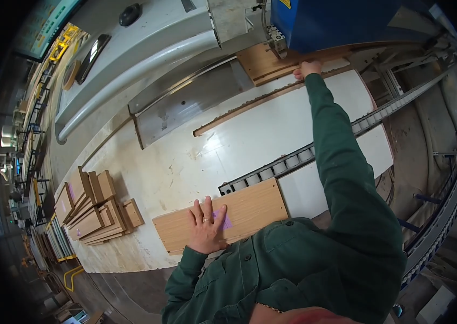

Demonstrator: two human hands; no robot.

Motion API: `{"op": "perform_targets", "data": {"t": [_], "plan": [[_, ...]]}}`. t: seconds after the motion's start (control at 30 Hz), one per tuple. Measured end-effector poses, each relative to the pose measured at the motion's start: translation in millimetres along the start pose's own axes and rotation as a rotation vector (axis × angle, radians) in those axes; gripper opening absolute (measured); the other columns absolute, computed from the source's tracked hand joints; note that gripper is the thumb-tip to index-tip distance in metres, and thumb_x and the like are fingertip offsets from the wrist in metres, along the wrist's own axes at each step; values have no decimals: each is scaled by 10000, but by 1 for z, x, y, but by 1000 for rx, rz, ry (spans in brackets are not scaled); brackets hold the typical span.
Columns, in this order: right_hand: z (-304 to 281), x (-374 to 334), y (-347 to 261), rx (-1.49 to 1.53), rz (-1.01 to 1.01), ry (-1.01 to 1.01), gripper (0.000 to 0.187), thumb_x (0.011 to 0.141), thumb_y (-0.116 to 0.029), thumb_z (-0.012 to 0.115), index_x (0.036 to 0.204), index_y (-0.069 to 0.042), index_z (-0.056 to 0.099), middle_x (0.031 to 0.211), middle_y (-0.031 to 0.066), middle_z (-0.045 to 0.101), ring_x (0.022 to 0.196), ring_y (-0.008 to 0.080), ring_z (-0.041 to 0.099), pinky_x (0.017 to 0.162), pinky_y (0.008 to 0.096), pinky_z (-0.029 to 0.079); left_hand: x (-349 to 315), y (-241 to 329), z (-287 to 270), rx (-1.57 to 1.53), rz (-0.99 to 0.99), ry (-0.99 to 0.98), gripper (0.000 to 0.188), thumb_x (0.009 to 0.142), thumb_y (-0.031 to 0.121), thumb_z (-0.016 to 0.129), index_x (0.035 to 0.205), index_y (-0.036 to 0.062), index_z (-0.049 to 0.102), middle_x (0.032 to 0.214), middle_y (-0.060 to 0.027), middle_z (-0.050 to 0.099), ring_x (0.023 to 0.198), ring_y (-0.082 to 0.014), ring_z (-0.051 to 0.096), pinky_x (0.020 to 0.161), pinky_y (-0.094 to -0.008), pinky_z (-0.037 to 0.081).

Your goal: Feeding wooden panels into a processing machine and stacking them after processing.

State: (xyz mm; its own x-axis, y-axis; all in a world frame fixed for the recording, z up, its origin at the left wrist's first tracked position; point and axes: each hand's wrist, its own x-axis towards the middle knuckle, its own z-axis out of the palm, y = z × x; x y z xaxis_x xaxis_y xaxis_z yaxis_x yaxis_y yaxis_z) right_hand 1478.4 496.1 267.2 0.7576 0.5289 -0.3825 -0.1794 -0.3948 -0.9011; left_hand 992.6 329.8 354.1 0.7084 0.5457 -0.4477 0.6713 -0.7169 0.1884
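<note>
A light wood-grain panel [255,202] with small holes at its corners lies in front of me on the white table, close to my body. My left hand [205,227] rests on it with the fingers spread, beside a purple mark. My right arm reaches far forward. At its end, my right hand [308,69] has its fingers curled at the near edge of a second wooden board [261,62], which runs in beneath the blue machine [328,24]. Part of that grip is hidden. Along the board's near side is a narrow wooden strip [239,109] with a rough edge.
Several short wooden boards [96,210] are piled on the left of the white table [180,164]. A roller track [293,160] crosses the right side. A grey machine housing [147,59] stands at the far left, with a tape roll [70,74] and a black mouse [129,14] on it.
</note>
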Motion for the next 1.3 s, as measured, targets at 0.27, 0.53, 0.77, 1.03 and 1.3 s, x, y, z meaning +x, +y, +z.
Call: {"op": "perform_targets", "data": {"t": [0.27,0.53,0.77,1.03,1.3], "plan": [[-40,33,-13,-75,-63,24,246,829,-89,388,980,97,446,624,169,583,461,189,577,383,248,481,3,0,-2,-19,-11,5,1126,331,381,779,1301,202,237,1356,-219,41,1204,-485,59,910,-615,145],[-73,52,-28,-95,4,199,290,829,-146,423,1022,63,478,717,175,594,482,202,589,400,273,489,-3,3,-5,-18,-40,-39,1138,337,389,780,1308,204,216,1356,-221,34,1206,-486,48,906,-615,150],[-83,80,22,-416,-290,743,356,773,-174,511,1072,19,500,969,186,569,853,255,577,706,317,473,-2,0,-1,-73,-15,22,1148,344,398,785,1313,220,196,1353,-228,42,1194,-501,69,882,-628,174],[15,-197,41,-411,-635,-772,173,773,-181,548,727,-17,581,609,74,555,582,164,532,554,293,427,-1,-10,2,-62,26,32,1142,335,464,771,1300,184,228,1344,-210,65,1201,-475,76,923,-605,143],[-22,-310,87,-488,-790,-383,199,766,-198,561,824,-7,573,696,94,545,610,205,519,556,288,417,-54,-88,52,-245,-603,913,513,702,283,623,1127,44,462,1071,-192,434,935,-347,425,775,-400,381]]}}
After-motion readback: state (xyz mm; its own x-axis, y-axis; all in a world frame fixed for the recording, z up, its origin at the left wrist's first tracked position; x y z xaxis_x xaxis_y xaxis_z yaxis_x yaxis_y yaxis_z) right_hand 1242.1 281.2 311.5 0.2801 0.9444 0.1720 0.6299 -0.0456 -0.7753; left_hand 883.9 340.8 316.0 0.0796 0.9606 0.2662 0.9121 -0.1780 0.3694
